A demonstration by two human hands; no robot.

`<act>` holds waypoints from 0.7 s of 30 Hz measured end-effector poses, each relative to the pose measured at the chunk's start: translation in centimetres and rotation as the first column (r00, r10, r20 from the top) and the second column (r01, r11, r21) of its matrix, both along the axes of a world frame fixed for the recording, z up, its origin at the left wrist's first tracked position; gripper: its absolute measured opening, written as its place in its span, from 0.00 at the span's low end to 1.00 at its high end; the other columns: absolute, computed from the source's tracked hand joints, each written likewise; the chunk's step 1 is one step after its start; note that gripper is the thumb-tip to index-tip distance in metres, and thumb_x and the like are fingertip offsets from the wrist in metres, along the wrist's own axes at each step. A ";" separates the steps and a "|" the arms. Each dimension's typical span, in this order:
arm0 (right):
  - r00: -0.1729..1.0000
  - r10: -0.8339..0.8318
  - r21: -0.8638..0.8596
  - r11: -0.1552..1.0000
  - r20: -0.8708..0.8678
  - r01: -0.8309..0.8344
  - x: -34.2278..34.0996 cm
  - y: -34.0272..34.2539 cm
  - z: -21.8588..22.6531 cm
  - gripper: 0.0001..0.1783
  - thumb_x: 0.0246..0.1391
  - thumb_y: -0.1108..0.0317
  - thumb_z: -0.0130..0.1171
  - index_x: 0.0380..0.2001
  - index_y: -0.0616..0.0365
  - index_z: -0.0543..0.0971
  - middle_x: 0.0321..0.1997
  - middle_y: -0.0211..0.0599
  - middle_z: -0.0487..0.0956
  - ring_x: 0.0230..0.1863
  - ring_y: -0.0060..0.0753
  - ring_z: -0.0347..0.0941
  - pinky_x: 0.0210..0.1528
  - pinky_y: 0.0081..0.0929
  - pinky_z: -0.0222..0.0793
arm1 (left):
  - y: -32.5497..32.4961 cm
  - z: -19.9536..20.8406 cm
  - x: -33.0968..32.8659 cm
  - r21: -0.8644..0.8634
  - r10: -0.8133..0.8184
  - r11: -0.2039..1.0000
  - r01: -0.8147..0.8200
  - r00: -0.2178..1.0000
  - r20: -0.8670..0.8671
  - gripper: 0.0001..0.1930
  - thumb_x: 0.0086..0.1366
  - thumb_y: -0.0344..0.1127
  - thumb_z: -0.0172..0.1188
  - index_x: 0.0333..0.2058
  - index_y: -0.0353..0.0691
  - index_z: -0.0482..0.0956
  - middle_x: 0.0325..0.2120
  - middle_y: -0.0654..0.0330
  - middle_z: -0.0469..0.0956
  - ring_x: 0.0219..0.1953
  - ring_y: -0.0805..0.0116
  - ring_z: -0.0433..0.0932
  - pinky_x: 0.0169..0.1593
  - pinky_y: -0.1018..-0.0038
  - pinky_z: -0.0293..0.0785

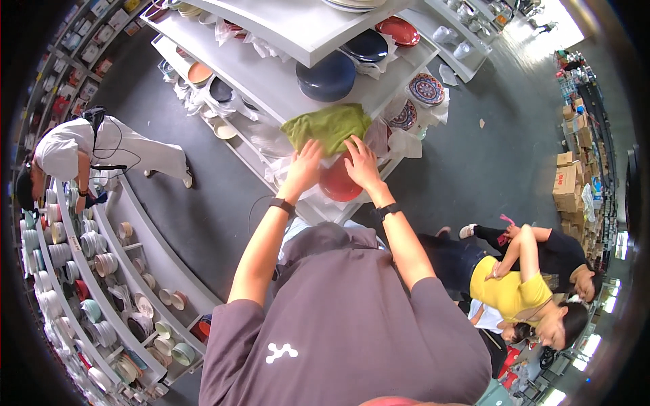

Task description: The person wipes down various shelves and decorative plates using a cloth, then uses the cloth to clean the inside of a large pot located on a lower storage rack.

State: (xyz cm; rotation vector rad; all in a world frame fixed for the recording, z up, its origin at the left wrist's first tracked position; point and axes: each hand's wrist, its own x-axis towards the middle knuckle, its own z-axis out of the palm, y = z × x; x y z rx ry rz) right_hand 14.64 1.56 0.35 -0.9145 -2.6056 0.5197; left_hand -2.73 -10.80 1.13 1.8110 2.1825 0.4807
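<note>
A crumpled green cloth (326,127) lies at the near corner of the grey shelf, just before a dark blue plate (326,78). My left hand (306,164) rests its outstretched fingers on the cloth's lower left edge. On the lower right edge, my right hand (363,164) touches the cloth with fingers spread and thumb apart. Neither hand is closed around anything I can see. Below the cloth, between my wrists, is a round red dish (340,183), partly covered by my right hand. Dark bands circle both wrists.
Patterned plates (426,89) in white wrapping stand to the right on the shelf unit. Stacked bowls (105,264) fill curved shelves at left, where a person in white (101,145) bends over. Other people, one in yellow (511,287), are at lower right. Cardboard boxes (567,184) line the right.
</note>
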 end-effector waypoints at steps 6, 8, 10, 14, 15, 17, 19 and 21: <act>0.996 -0.022 -0.089 0.996 0.081 0.029 -0.2 -1.0 1.7 0.28 0.46 0.66 0.59 0.54 0.55 0.71 0.63 0.43 0.65 0.56 0.53 0.68 0.56 0.47 0.64 | 0.3 -1.1 0.6 0.125 0.007 0.992 -0.021 0.994 0.112 0.30 0.52 0.29 0.56 0.57 0.37 0.67 0.63 0.54 0.61 0.68 0.57 0.53 0.65 0.61 0.59; 1.000 0.023 -0.190 0.982 -0.007 -0.023 -0.9 -0.8 2.2 0.27 0.43 0.69 0.57 0.52 0.58 0.72 0.60 0.46 0.69 0.55 0.52 0.70 0.55 0.40 0.68 | 0.7 -1.6 0.3 0.199 -0.019 0.980 -0.010 0.990 0.142 0.29 0.51 0.26 0.54 0.55 0.33 0.69 0.61 0.50 0.64 0.67 0.55 0.56 0.64 0.63 0.60; 0.998 0.066 -0.233 0.970 0.001 -0.064 -2.1 -1.0 1.7 0.28 0.44 0.70 0.56 0.53 0.59 0.72 0.61 0.48 0.68 0.58 0.50 0.68 0.58 0.37 0.67 | 1.5 -1.7 0.0 0.176 -0.003 0.984 -0.029 0.984 0.178 0.28 0.50 0.26 0.53 0.54 0.33 0.70 0.60 0.50 0.65 0.66 0.54 0.57 0.63 0.63 0.61; 0.997 0.073 -0.314 0.947 0.025 -0.061 -2.4 -1.8 0.9 0.30 0.45 0.71 0.55 0.56 0.60 0.70 0.63 0.51 0.67 0.63 0.49 0.64 0.62 0.33 0.63 | 1.5 -1.5 0.1 0.206 0.012 0.977 -0.054 0.979 0.204 0.25 0.48 0.25 0.53 0.50 0.34 0.73 0.55 0.51 0.70 0.64 0.54 0.61 0.59 0.62 0.67; 0.998 0.065 -0.306 0.950 0.017 -0.057 -1.9 -1.8 0.6 0.30 0.45 0.71 0.55 0.56 0.60 0.70 0.63 0.51 0.67 0.63 0.49 0.64 0.62 0.33 0.63 | 1.6 -1.5 0.2 0.214 -0.003 0.976 -0.040 0.981 0.195 0.24 0.48 0.25 0.53 0.49 0.34 0.74 0.54 0.51 0.70 0.64 0.54 0.62 0.57 0.62 0.69; 0.989 0.101 -0.307 0.950 0.108 -0.064 -1.6 -2.4 2.8 0.33 0.46 0.72 0.54 0.59 0.58 0.67 0.65 0.48 0.65 0.62 0.48 0.64 0.62 0.34 0.64 | 1.6 -1.4 0.3 0.207 0.017 0.977 -0.055 0.983 0.182 0.23 0.49 0.27 0.53 0.47 0.35 0.75 0.53 0.52 0.72 0.63 0.55 0.63 0.55 0.62 0.71; 0.975 0.106 -0.309 0.950 0.195 -0.041 -1.7 -3.3 4.2 0.35 0.45 0.72 0.53 0.61 0.58 0.64 0.66 0.48 0.63 0.61 0.50 0.66 0.61 0.37 0.65 | 1.5 -1.6 0.3 0.227 0.014 0.973 -0.048 0.988 0.152 0.22 0.50 0.28 0.53 0.46 0.35 0.75 0.52 0.52 0.72 0.62 0.55 0.63 0.54 0.62 0.72; 0.966 0.111 -0.269 0.962 0.233 -0.046 -1.9 -3.2 3.2 0.37 0.44 0.71 0.54 0.62 0.57 0.62 0.66 0.48 0.63 0.57 0.53 0.68 0.57 0.41 0.67 | 1.5 -1.4 0.4 0.214 0.026 0.975 -0.052 0.992 0.125 0.22 0.50 0.28 0.53 0.47 0.35 0.75 0.53 0.51 0.72 0.62 0.55 0.64 0.54 0.62 0.71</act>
